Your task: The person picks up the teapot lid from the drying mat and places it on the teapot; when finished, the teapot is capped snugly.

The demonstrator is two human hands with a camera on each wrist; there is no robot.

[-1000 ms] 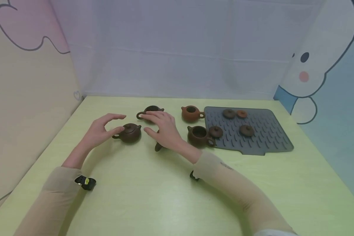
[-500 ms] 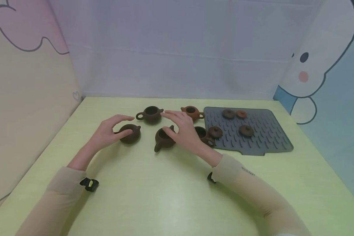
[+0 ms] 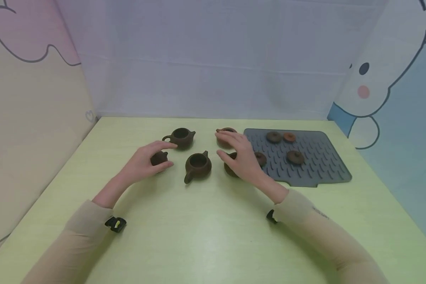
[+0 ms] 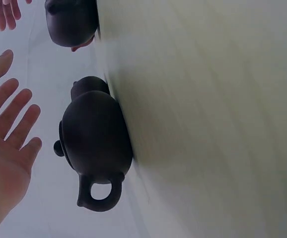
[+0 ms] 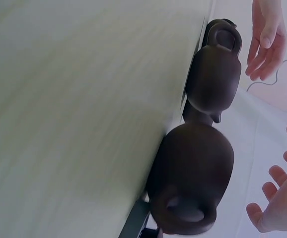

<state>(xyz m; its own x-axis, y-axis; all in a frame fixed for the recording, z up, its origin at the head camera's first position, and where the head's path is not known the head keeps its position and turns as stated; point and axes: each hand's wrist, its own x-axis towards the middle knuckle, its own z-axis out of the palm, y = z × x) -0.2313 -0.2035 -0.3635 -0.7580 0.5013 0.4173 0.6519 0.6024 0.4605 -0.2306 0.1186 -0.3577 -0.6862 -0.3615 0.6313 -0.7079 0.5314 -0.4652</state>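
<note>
My left hand (image 3: 145,163) hovers above a lidded dark brown teapot (image 3: 158,158), its fingers spread and holding nothing. In the left wrist view that teapot (image 4: 96,139) stands upright, apart from the hand (image 4: 7,166). Over on the right, my right hand (image 3: 244,157) is above a lidless brown teapot (image 3: 229,169) and hides much of it. The right wrist view has a gap between the hand (image 5: 282,196) and this teapot (image 5: 198,158). Between the hands sits another lidless brown teapot (image 3: 198,166), handle toward me.
Farther back stand a dark lidless teapot (image 3: 182,137) and a reddish-brown teapot (image 3: 227,130), partly covered by the right hand. A grey ridged mat (image 3: 326,165) at the right bears several lids, among them a brown lid (image 3: 296,157) and an orange one (image 3: 289,137).
Both hands have moved right. The right hand has passed from over the middle teapot to the right one, uncovering the middle and back teapots. The teapots have kept their places.
</note>
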